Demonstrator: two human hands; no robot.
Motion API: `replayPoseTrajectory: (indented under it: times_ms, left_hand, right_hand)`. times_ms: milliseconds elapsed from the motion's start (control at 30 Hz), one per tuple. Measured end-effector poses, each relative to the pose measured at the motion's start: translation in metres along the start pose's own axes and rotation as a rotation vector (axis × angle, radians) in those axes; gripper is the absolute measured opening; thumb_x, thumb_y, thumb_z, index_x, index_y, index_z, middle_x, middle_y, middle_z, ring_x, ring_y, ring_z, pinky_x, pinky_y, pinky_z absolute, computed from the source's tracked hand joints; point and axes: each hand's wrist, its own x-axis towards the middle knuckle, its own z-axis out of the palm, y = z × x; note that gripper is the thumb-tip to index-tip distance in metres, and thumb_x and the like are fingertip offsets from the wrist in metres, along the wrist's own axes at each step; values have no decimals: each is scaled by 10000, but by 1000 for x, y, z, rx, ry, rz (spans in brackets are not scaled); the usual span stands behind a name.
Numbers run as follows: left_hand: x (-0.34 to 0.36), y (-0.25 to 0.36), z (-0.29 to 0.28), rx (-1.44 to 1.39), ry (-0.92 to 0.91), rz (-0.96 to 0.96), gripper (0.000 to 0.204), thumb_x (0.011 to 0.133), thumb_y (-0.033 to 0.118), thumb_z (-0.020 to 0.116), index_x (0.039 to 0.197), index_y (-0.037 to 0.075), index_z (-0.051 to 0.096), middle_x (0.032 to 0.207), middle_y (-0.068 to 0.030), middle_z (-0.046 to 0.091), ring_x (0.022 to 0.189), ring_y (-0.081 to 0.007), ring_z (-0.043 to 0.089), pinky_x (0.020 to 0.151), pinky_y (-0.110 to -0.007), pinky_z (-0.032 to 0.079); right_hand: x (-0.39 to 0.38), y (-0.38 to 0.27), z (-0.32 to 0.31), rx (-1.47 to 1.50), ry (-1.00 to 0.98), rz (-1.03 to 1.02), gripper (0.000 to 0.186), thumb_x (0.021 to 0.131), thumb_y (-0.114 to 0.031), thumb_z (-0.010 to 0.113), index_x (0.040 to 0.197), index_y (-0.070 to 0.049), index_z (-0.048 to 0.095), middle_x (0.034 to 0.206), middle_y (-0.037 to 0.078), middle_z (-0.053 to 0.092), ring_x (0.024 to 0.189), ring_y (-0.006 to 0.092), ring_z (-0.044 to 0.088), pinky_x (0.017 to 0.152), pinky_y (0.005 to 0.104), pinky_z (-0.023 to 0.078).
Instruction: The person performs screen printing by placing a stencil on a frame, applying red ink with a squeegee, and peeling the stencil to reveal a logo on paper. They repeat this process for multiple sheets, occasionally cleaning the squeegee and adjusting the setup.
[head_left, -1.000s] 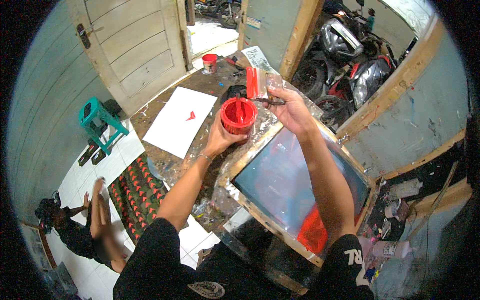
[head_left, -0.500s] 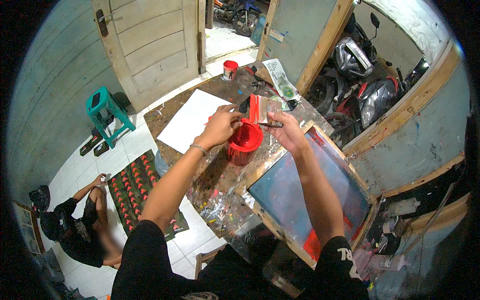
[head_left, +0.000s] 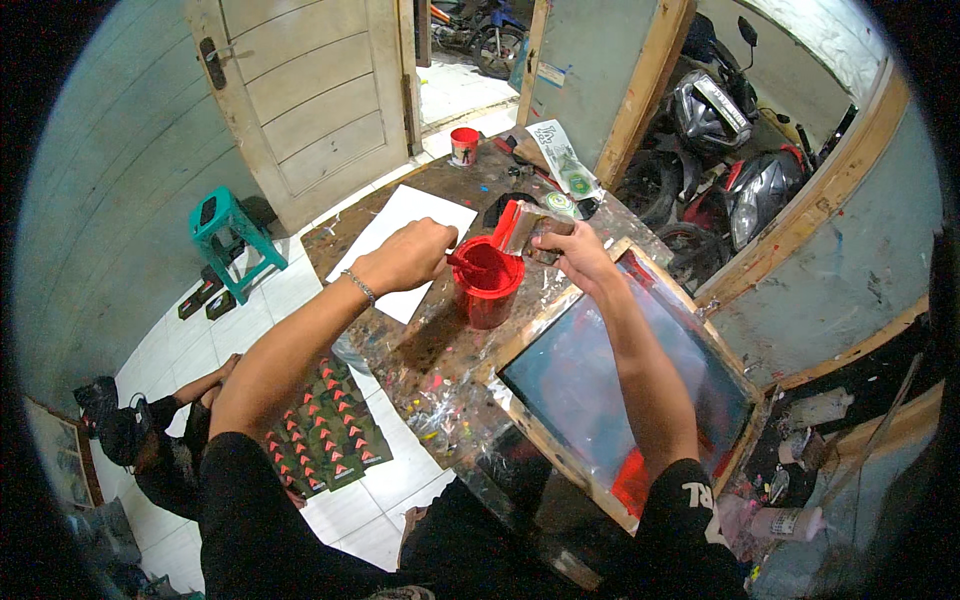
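Observation:
A red tub [head_left: 487, 303] with red ink inside stands on the stained worktable. My left hand [head_left: 408, 258], at the tub's left rim, is closed round a thin red-coated stick [head_left: 464, 263] that reaches into the tub. My right hand [head_left: 580, 255] grips a squeegee [head_left: 518, 228] by its wide handle. Its red-smeared blade leans over the tub's far right rim; whether it touches the rim, I cannot tell. Right of the tub lies a wood-framed printing screen [head_left: 620, 370] with red ink at its near end. A white sheet [head_left: 397, 306] lies under my left hand.
The worktable [head_left: 400, 375] also bears a small red-and-white cup [head_left: 464, 147] and a printed paper [head_left: 565, 165]. On the floor at left, a person [head_left: 165, 455] sits beside dark printed pieces [head_left: 335, 440]. A green stool [head_left: 235, 240] stands by the door [head_left: 300, 85]; motorcycles [head_left: 745, 190] are beyond the opening.
My left hand has moved left and down from the squeegee, and the stick now shows in it. The squeegee has tilted, its blade nearer the tub. The seated person's arm has drawn back.

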Motion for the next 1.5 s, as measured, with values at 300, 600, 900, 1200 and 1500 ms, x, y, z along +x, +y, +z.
replayPoseTrajectory:
  times_ms: [300, 600, 900, 1200, 1500]
  left_hand:
    - [-24, -8, 4, 74, -144, -219, 238, 928, 122, 486, 915, -67, 630, 852, -281, 668, 823, -469, 664, 769, -562, 523]
    - [-52, -21, 67, -223, 179, -366, 482, 1061, 347, 488, 805, -29, 648, 716, -285, 630, 722, -482, 637, 709, -552, 495]
    - [-73, 6, 78, -439, 405, -614, 482, 1057, 311, 503, 750, -44, 610, 659, -296, 556, 623, -490, 562, 596, -522, 425]
    - [-78, 6, 117, -456, 600, -610, 487, 1045, 287, 527, 685, -40, 564, 614, -281, 489, 536, -452, 522, 541, -498, 390]
    - [-77, 12, 127, -548, 680, -600, 495, 1055, 265, 518, 662, -36, 506, 579, -248, 395, 454, -334, 351, 499, -451, 342]
  right_hand:
    - [8, -11, -2, -371, -110, -157, 414, 805, 66, 744, 1192, -39, 640, 1052, 47, 714, 943, 138, 666, 833, 302, 523]
    - [1, -21, -14, -650, -124, -235, 380, 778, 3, 789, 1139, -33, 675, 1069, 37, 706, 986, 97, 623, 860, 265, 496]
    - [-2, -23, -21, -606, -193, -235, 366, 774, 99, 736, 1117, -18, 684, 1202, 82, 708, 1142, 172, 648, 957, 321, 549]
    - [0, -16, -18, -766, -233, -424, 378, 725, 119, 766, 1073, -15, 704, 1252, 125, 708, 1258, 260, 617, 1098, 394, 466]
    - [1, -10, -15, -853, -205, -546, 367, 720, 69, 811, 1059, -41, 724, 1211, 121, 727, 1292, 307, 599, 1118, 418, 448]
